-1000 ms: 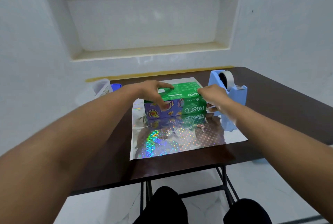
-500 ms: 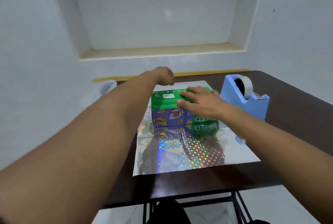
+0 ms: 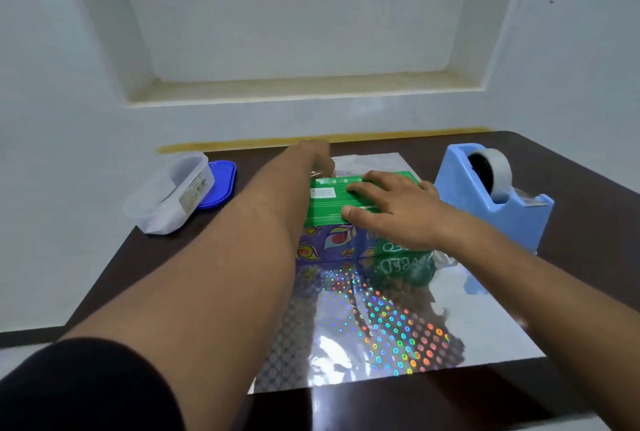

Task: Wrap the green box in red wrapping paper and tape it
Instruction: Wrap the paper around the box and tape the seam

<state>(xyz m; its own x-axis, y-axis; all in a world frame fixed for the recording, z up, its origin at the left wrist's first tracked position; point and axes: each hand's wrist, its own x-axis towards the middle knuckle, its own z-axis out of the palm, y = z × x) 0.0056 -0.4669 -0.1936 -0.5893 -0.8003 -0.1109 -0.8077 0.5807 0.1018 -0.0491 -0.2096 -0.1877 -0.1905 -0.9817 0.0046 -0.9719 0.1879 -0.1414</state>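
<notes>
The green box [image 3: 329, 203], with a purple patterned front face, stands on a sheet of silver holographic wrapping paper [image 3: 398, 326] spread on the dark table [image 3: 588, 181]. My right hand [image 3: 394, 208] lies flat on the box's top, fingers spread. My left hand [image 3: 311, 156] reaches past the box's far left corner, where its fingers curl down onto the paper behind the box. A small bit of paper is raised at the fingertips, and the box partly hides the grip. No red side of the paper shows.
A blue tape dispenser [image 3: 491, 212] with a roll of clear tape [image 3: 497, 172] stands right of the box, close to my right wrist. At the back left are a clear plastic tub [image 3: 173, 195] and a blue lid [image 3: 218, 184]. The wall runs along the table's far edge.
My left hand left the box's top and reached to the paper behind it. My right hand moved from the box's right end to lie flat on top. The view tilted down.
</notes>
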